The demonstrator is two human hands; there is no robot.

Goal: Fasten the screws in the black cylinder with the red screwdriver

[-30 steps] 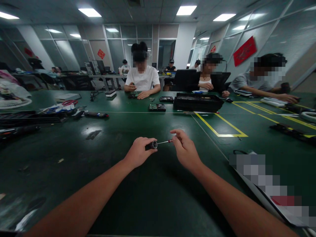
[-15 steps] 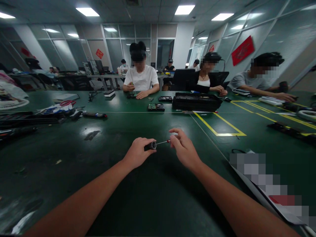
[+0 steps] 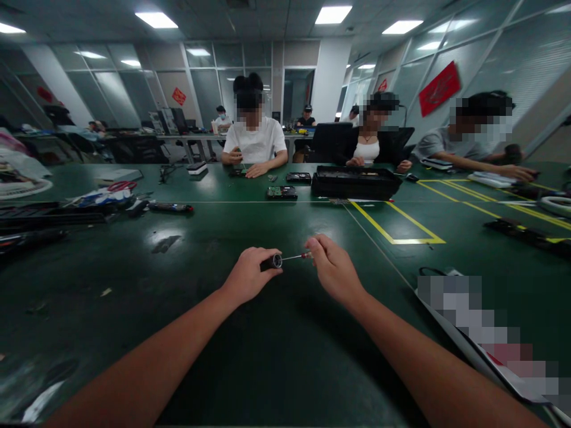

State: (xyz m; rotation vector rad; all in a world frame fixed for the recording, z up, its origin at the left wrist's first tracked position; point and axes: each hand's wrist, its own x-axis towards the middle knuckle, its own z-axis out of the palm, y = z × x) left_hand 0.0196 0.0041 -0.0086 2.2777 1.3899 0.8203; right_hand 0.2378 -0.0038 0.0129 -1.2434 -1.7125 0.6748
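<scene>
My left hand (image 3: 248,274) grips a short black cylinder (image 3: 271,262), thumb below and fingers above. Its round open end, with a pale ring, points to the right. My right hand (image 3: 333,261) is closed round the handle of a screwdriver (image 3: 306,255); only a bit of red shows past the fingers. The thin metal shaft runs left to the ring end of the cylinder. Whether the tip touches the rim or sits inside, I cannot tell. Both hands are above the green table (image 3: 267,356).
An opened drive with a green board (image 3: 282,192) and a black tray (image 3: 357,183) lie ahead. Red scissors (image 3: 122,186) and a pen-like tool (image 3: 171,207) are at left. A white bag-like item (image 3: 473,351) lies at right. Several people sit across the table, one in a white shirt (image 3: 267,137).
My right hand's fingers have curled in around the screwdriver handle, having been spread more before. My left hand and the cylinder have stayed put. A person opposite has moved their hands apart.
</scene>
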